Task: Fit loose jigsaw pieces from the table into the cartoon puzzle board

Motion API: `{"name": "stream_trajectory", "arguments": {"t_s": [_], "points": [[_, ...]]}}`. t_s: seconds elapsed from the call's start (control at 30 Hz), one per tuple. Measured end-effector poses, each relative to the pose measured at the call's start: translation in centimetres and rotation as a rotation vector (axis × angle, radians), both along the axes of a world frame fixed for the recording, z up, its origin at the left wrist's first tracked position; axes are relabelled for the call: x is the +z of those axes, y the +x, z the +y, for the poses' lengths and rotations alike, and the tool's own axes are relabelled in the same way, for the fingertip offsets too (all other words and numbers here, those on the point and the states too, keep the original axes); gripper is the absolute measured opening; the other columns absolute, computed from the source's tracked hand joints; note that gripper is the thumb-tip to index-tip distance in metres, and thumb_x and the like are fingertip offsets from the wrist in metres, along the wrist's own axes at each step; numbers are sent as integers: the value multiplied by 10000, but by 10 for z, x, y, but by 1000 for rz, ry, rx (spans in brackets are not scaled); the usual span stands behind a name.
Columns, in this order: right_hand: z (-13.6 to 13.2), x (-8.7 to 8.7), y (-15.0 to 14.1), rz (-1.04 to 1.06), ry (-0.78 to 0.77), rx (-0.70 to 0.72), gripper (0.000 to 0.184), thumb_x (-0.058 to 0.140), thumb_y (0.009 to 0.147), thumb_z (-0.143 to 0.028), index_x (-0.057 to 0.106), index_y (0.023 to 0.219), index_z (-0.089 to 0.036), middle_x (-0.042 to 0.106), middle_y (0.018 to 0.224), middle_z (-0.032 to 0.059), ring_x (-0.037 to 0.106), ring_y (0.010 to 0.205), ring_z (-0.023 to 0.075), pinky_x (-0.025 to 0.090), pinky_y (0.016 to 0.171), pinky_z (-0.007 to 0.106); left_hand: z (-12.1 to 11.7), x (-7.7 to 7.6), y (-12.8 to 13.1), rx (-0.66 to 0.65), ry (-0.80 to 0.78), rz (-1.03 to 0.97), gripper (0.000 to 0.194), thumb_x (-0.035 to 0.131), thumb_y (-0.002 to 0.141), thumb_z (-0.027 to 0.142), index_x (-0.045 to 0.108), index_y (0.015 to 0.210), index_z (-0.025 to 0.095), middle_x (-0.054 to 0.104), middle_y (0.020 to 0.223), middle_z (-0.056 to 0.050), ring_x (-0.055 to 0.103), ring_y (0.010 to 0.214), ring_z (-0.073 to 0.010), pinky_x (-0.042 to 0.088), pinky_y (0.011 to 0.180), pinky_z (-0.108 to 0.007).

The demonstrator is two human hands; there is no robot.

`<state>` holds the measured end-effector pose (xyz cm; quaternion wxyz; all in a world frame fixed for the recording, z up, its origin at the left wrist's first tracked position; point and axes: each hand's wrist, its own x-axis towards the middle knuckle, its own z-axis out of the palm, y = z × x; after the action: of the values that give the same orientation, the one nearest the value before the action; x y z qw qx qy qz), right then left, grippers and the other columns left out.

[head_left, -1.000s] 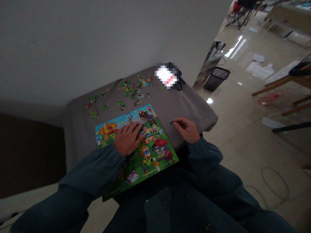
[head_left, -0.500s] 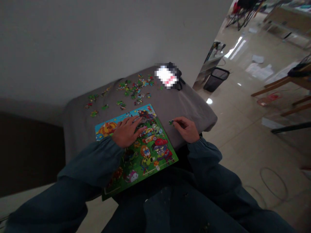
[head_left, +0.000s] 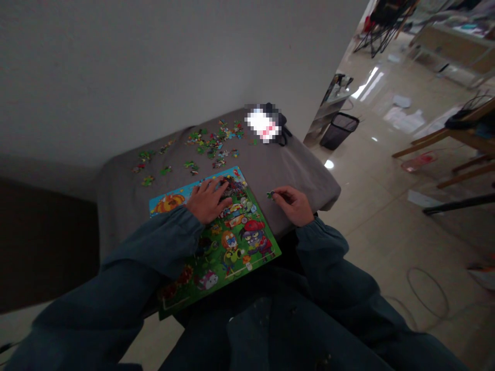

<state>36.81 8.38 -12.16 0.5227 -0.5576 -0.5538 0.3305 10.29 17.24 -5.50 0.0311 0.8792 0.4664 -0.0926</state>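
The left hand (head_left: 208, 201), fingers apart, lies on one green-and-blue rectangular cartoon board (head_left: 253, 238); at its two o'clock, the right hand (head_left: 294, 206) pinches one small green puzzle piece (head_left: 269, 195).

One view covers the scene, shot from the person's head, above the lap (head_left: 249, 330), looking forward and steeply down. It faces across the desk (head_left: 294, 165) toward the wall (head_left: 154, 67) behind it. The camera is close enough for the sleeves (head_left: 93, 293) to loom large at the bottom, while the picture board (head_left: 216, 257), the left hand (head_left: 208, 200) and the right hand (head_left: 294, 206) sit a little farther off, around the middle. The framing is wide and appears tilted, with the wall's edge slanting. At the right it reaches past the desk, over the floor (head_left: 371, 206), to a distant folding chair (head_left: 386, 26) at the top.
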Motion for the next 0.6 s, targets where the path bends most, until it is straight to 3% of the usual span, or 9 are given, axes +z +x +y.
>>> {"name": "stream_trajectory", "arguments": {"t_s": [0.13, 0.23, 0.33, 0.47, 0.6], "points": [[1, -1, 1, 32, 4, 14, 261, 674, 854, -393, 703, 1014, -190, 733, 866, 43, 669, 751, 161, 532, 707, 307, -3, 22, -24, 35, 84, -99, 571, 334, 1008, 523, 416, 1504, 253, 352, 1602, -76, 324, 1438, -340, 350, 1108, -544], [1, 1, 1, 25, -28, 37, 269, 683, 847, -398, 731, 1026, -203, 743, 868, 38, 674, 725, 157, 548, 694, 305, -12, 38, -65, -13, 160, -235, 627, 270, 1001, 585, 465, 1466, 211, 407, 1560, -99, 366, 1418, -312, 294, 1163, -517], [-1, 4, 0, 3, -90, 51, 252, 680, 845, -416, 761, 981, -220, 757, 850, 32, 681, 682, 161, 567, 674, 313, -27, 42, -116, 18, 214, -368, 650, 293, 982, 624, 471, 1456, 216, 455, 1528, -90, 400, 1412, -274, 286, 1182, -474], [-1, 4, -2, -10, -133, 49, 272, 690, 830, -428, 767, 986, -218, 758, 804, 32, 693, 656, 174, 584, 677, 333, -49, 18, -171, 272, 273, -530, 583, 408, 946, 580, 564, 1372, 213, 572, 1418, -101, 498, 1334, -285, 353, 1144, -494], [-3, 8, -6, 37, -162, 41, 303, 724, 788, -453, 747, 954, -201, 761, 834, 48, 705, 663, 183, 600, 673, 343, -70, -20, -194, 570, 313, -703, 500, 492, 889, 525, 652, 1251, 219, 652, 1281, -97, 613, 1164, -278, 537, 913, -423]]}}
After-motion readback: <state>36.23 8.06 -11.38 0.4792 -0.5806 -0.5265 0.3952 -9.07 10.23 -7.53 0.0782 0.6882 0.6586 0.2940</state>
